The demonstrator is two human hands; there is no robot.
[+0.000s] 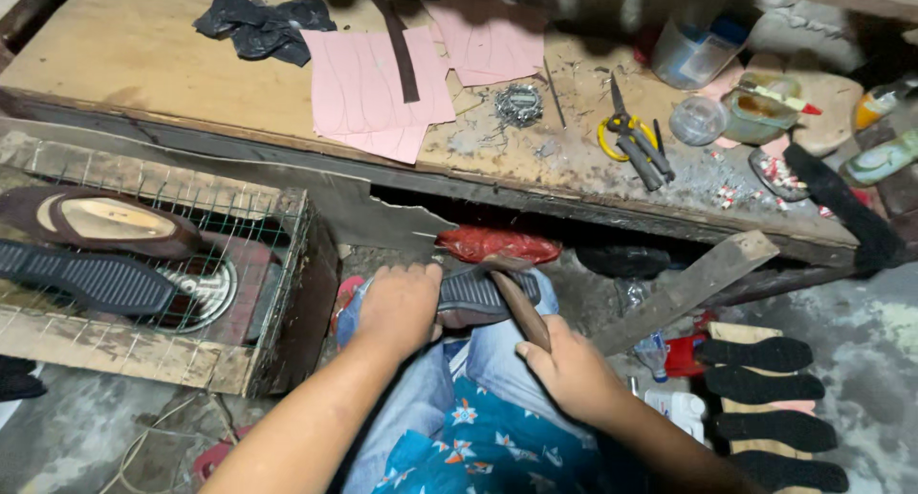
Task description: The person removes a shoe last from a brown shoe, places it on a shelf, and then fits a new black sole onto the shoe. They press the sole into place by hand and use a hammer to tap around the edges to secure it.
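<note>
Left hand (pixel 400 307) at frame centre, fingers curled down over the heel end of a dark ribbed shoe sole (pixel 483 295), pressing it onto the lap. Right hand (pixel 566 368) closed around a brown wooden handle (pixel 521 309); handle runs diagonally from the fist up-left to the sole, tool head hidden behind it. Sole lies just below the bench edge, long axis roughly horizontal, free end pointing right; tread is fine parallel ridges, rubbery matte. Under it, blue jeans (pixel 478 355) and a teal floral cloth (pixel 478 446). Behind the sole, a red crumpled plastic bag (pixel 497 244) under the bench. Left of frame: wooden crate with wire mesh (pixel 143 264) carrying another ribbed sole and a brown shoe bottom. Lower right: four flat black soles (pixel 765 403) laid parallel on a board. Bench (pixel 134 54) across the top, worn plywood, with pink paper patterns (pixel 373 87), black rag (pixel 258 21), yellow-handled pliers (pixel 631 140), glue-stained containers (pixel 760 111) at upper right.
</note>
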